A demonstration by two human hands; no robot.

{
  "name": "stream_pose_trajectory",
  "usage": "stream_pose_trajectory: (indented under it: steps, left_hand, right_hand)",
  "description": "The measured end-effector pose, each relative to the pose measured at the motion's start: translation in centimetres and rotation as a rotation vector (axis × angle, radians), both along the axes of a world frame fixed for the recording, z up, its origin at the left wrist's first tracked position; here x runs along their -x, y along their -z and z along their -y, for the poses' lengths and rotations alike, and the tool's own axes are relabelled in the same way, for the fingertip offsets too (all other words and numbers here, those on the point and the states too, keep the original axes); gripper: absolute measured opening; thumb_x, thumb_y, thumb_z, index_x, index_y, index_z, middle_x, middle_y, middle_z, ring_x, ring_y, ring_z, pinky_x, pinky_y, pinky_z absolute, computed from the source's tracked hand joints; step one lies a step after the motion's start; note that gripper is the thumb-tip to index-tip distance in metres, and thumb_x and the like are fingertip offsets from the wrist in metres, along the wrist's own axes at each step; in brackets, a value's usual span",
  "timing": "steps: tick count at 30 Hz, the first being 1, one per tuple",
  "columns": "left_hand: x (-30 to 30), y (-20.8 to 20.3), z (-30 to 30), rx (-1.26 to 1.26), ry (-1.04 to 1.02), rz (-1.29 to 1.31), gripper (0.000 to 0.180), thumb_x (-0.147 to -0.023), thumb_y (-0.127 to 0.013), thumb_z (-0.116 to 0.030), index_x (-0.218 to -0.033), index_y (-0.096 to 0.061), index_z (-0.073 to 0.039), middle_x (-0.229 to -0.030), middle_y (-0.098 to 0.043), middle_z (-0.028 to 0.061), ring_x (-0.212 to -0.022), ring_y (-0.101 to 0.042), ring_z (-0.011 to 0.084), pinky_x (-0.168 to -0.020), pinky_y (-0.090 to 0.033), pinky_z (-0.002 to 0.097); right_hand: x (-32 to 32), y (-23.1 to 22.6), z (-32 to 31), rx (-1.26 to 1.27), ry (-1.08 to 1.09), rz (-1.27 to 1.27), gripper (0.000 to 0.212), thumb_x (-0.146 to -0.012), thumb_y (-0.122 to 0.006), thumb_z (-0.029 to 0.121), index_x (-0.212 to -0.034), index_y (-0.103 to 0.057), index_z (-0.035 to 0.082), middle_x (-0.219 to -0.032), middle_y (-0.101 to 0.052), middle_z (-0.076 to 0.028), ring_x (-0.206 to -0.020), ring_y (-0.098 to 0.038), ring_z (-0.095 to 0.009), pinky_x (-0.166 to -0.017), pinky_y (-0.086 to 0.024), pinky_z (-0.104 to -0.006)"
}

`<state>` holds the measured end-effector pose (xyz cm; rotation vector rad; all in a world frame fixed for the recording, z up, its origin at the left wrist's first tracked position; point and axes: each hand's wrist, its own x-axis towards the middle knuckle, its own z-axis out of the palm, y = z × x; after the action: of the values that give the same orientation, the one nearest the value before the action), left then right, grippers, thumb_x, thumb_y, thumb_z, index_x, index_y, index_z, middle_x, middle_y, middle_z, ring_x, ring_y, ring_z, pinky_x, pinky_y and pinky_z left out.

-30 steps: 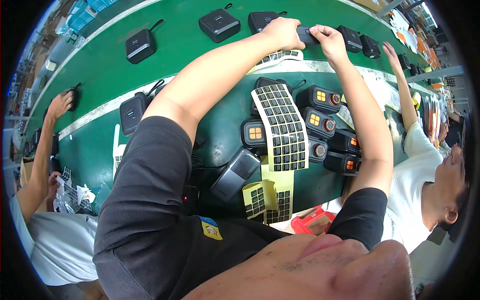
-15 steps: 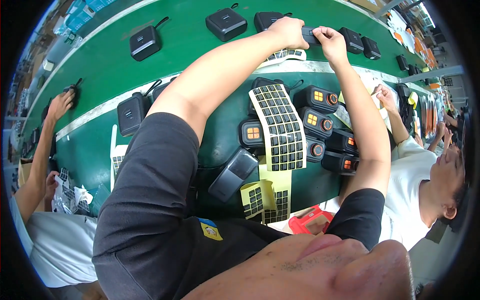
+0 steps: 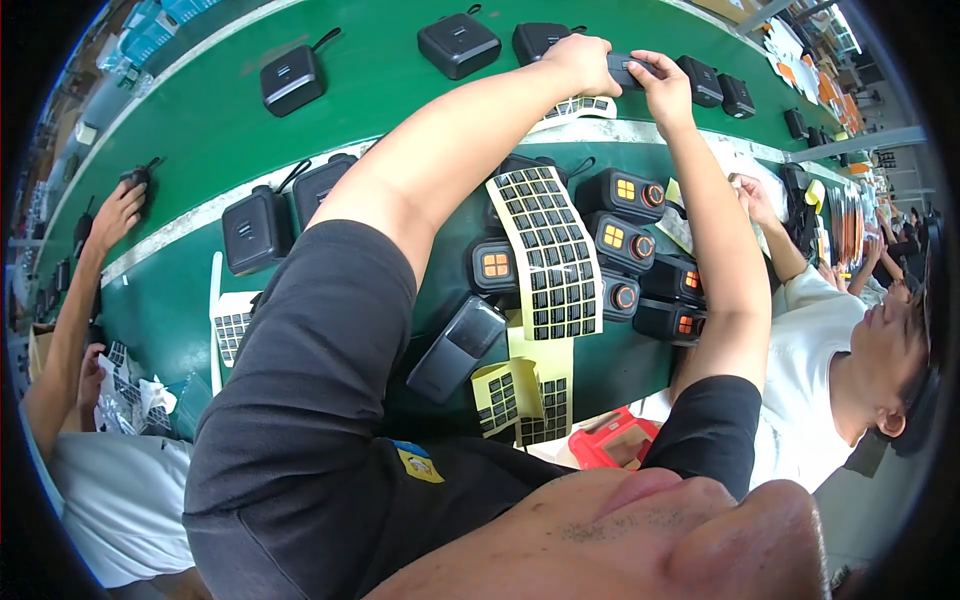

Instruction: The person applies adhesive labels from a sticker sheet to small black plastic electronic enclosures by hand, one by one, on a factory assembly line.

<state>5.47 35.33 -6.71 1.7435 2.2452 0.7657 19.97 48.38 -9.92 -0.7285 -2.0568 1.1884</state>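
Both arms reach to the far side of the green table. My left hand (image 3: 582,64) is closed around the left end of a dark grey box-shaped device (image 3: 626,70). At its right end my right hand (image 3: 664,84) has thumb and fingers bent against it. Most of the device is hidden by the fingers. A curled sheet of small black stickers (image 3: 580,108) lies just below my left hand. Nearer to me, a larger sticker sheet (image 3: 550,255) with yellow backing drapes over several black devices with orange buttons (image 3: 625,238).
Black cases with wrist straps (image 3: 458,46) stand along the green surface (image 3: 380,70). A grey block-shaped device (image 3: 456,350) and folded yellow sticker sheet (image 3: 530,400) lie close to my body, with a red tray (image 3: 612,440) beyond. Co-workers' hands (image 3: 118,212) work on both sides.
The fingers of my right hand have shifted slightly on the device; my left hand keeps its grip. The whole view has moved a little. At the right, a co-worker's hand has shifted.
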Motion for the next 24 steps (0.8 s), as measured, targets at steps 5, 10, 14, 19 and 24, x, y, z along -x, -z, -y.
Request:
stream_pose_trajectory:
  steps: [5, 10, 14, 19, 24]
  left_hand:
    - [-0.4, 0.5, -0.3, -0.025, 0.025, 0.005, 0.063, -0.063, -0.073, -0.038, -0.115, -0.065, -0.003, -0.104, -0.069, 0.0209, -0.099, -0.066, 0.0334, -0.091, -0.052, 0.0391]
    - [-0.3, 0.1, 0.2, -0.002, -0.002, 0.043, 0.059, -0.065, -0.074, -0.040, -0.109, -0.065, -0.003, -0.105, -0.068, 0.0212, -0.100, -0.066, 0.0338, -0.090, -0.052, 0.0408]
    - [0.0, -2.9, 2.9, -0.032, -0.008, -0.020, 0.073, -0.076, -0.068, -0.045, -0.121, -0.051, 0.009, -0.107, -0.067, 0.0251, -0.101, -0.066, 0.0360, -0.091, -0.052, 0.0412]
    - [3.7, -10.9, 12.0, -0.048, -0.138, 0.201, 0.061, -0.089, -0.054, -0.039, -0.113, -0.041, 0.015, -0.091, -0.067, 0.0296, -0.088, -0.069, 0.0369, -0.074, -0.053, 0.0457]
    - [12.2, -9.5, 22.4, -0.252, -0.301, -0.016, 0.033, -0.092, -0.051, -0.026, -0.103, -0.047, 0.004, -0.085, -0.063, 0.0271, -0.084, -0.065, 0.0406, -0.074, -0.050, 0.0455]
  right_hand:
    - [-0.6, -1.6, 1.2, 0.471, 0.039, -0.099, 0.043, -0.088, -0.073, 0.024, -0.128, -0.060, 0.013, -0.115, -0.063, -0.007, -0.099, -0.060, -0.014, -0.079, -0.050, -0.0313]
    - [0.4, -1.9, 1.0, 0.384, -0.118, 0.006, 0.042, -0.088, -0.073, 0.020, -0.126, -0.060, 0.010, -0.113, -0.063, -0.007, -0.099, -0.062, -0.017, -0.084, -0.053, -0.0317]
    - [-1.8, 0.7, -2.4, 0.228, 0.008, -0.014, 0.043, -0.083, -0.078, 0.018, -0.120, -0.062, 0.003, -0.107, -0.064, -0.007, -0.095, -0.061, -0.014, -0.080, -0.051, -0.0269]
    - [-6.8, 1.5, -6.9, -0.172, 0.043, 0.281, 0.045, -0.069, -0.085, 0.013, -0.105, -0.060, 0.003, -0.100, -0.064, -0.010, -0.094, -0.059, -0.019, -0.086, -0.047, -0.0310]
    - [3.4, -2.3, -0.4, -0.809, -0.033, 0.507, 0.052, -0.071, -0.079, 0.032, -0.111, -0.060, 0.005, -0.130, -0.052, -0.023, -0.122, -0.049, -0.037, -0.104, -0.040, -0.0439]
